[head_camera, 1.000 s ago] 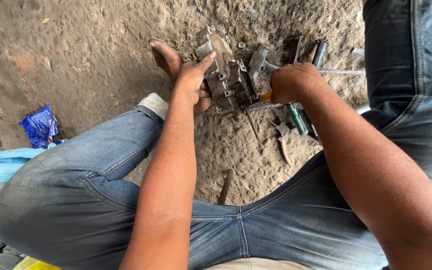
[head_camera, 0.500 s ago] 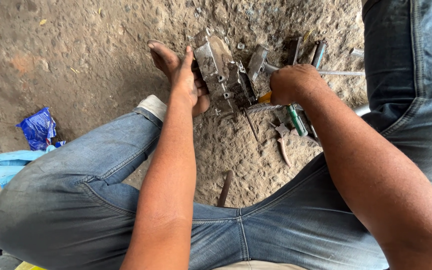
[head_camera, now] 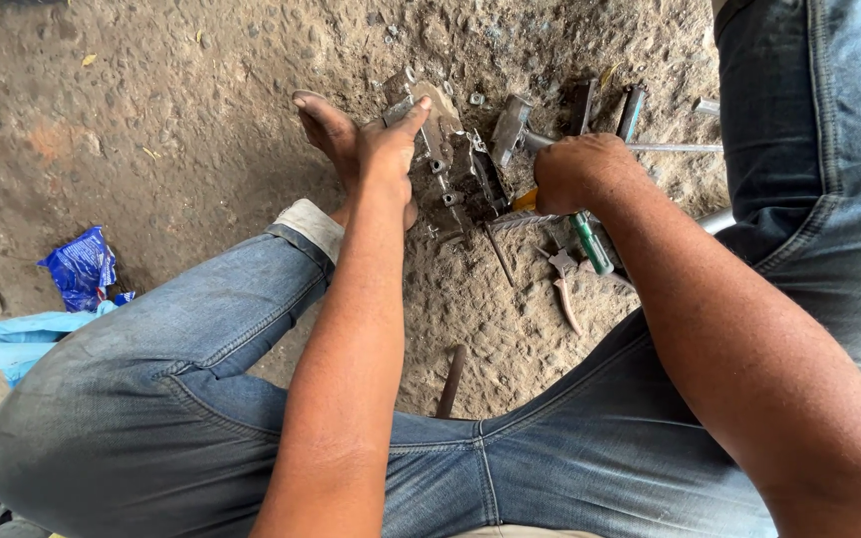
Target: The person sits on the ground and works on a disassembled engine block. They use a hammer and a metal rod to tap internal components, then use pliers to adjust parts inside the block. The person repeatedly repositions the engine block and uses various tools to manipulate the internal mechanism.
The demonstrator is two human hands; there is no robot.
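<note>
The left hand (head_camera: 388,149) presses on a grey metal assembly (head_camera: 445,149) lying on the dirt ground (head_camera: 181,110), its fingers laid together flat along the part's upper left edge, beside a bare foot (head_camera: 326,130). The right hand (head_camera: 580,171) is clenched, fingers clamped on a green-handled tool (head_camera: 588,241) just right of the assembly. A hammer (head_camera: 515,130), pliers (head_camera: 562,284) and other tools crowd the space between the jeans-clad legs. Open ground stretches left, where a crumpled blue wrapper (head_camera: 80,267) lies above a light blue cloth (head_camera: 22,339).
</note>
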